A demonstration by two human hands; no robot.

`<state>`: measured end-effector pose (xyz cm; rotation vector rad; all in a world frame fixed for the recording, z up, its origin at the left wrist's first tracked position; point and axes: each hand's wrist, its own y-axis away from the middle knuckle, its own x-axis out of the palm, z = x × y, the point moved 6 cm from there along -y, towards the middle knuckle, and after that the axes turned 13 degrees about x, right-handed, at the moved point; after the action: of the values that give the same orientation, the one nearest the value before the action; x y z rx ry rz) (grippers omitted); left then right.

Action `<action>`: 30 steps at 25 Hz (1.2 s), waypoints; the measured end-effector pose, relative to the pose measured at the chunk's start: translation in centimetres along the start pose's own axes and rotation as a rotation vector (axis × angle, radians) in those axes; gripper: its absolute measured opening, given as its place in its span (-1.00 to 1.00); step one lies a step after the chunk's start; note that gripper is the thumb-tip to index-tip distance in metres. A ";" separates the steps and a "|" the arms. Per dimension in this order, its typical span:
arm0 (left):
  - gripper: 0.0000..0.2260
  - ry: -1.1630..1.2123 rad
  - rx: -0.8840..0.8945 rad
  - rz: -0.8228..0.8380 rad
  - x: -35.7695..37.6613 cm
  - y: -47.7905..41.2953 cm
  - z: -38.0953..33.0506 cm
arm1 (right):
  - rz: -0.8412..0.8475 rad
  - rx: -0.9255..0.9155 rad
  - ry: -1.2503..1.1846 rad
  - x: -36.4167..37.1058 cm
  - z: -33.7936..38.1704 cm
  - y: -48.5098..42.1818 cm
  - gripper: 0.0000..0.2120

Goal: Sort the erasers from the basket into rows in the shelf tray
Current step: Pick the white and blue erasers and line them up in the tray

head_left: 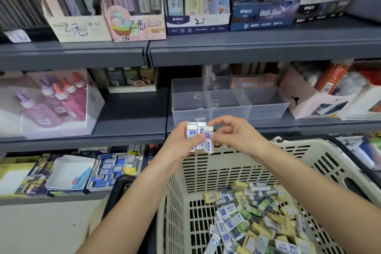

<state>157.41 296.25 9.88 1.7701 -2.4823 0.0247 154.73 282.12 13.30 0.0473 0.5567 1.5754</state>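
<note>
- The left hand has its fingers curled round a little bunch of white erasers, held upright with the blue labels showing.
- The right hand pinches the end eraser of that bunch with thumb and fingertips.
- Both hands are above the far rim of the basket, just in front of the clear shelf tray.
- A messy heap of loose erasers lies in the basket: white, yellow and green ones.

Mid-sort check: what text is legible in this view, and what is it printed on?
"2B 0.7": beige carton.
"0.7": pink carton beside it.
"2", handwritten: blue-and-white carton.
Too blurred to read: the print on the dark blue carton, the held erasers and the basket erasers.
</note>
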 end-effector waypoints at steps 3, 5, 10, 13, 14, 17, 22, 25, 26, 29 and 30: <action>-0.81 -0.012 0.085 -0.037 -2.0 -1.4 -1.7 | -0.063 -0.073 0.259 0.9 3.5 -1.8 -0.81; -0.82 0.015 0.135 -0.109 -4.0 -2.4 -2.7 | -0.118 -0.145 0.291 0.9 6.0 -3.5 -0.80; -0.84 0.029 0.087 -0.366 -9.8 -4.8 -2.0 | -0.221 -0.180 0.308 1.2 9.2 -8.9 -0.84; -0.86 0.006 0.033 -0.323 -9.7 -5.5 -0.5 | -0.091 -0.094 0.562 3.4 7.5 -10.6 -0.87; -0.86 0.000 0.031 -0.302 -9.4 -5.6 -0.2 | -0.049 -0.081 0.620 3.9 6.9 -10.7 -0.87; -0.85 -0.021 0.038 -0.280 -8.9 -6.1 0.1 | 0.014 -0.086 0.739 4.9 5.8 -10.7 -0.74; -0.83 -0.031 0.019 -0.268 -8.8 -6.2 0.1 | -0.115 -0.098 0.789 5.2 5.2 -10.6 -0.79; -0.83 -0.045 0.028 -0.249 -8.9 -5.8 -0.1 | -0.107 -0.087 0.811 5.1 5.1 -10.6 -0.76; -0.84 -0.054 0.045 -0.254 -9.0 -5.5 -0.2 | -0.097 -0.076 0.789 4.9 5.2 -10.5 -0.69; -0.82 -0.030 0.077 -0.199 -9.2 -4.7 -0.7 | -0.126 -0.140 0.624 4.1 6.8 -9.6 -0.64; -0.80 -0.017 0.076 -0.160 -9.0 -4.5 -0.8 | -0.115 -0.173 0.548 4.1 7.4 -9.2 -0.69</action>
<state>164.62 303.27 9.73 2.0013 -2.3726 0.0939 165.55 288.17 15.15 -0.5521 0.8271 1.5155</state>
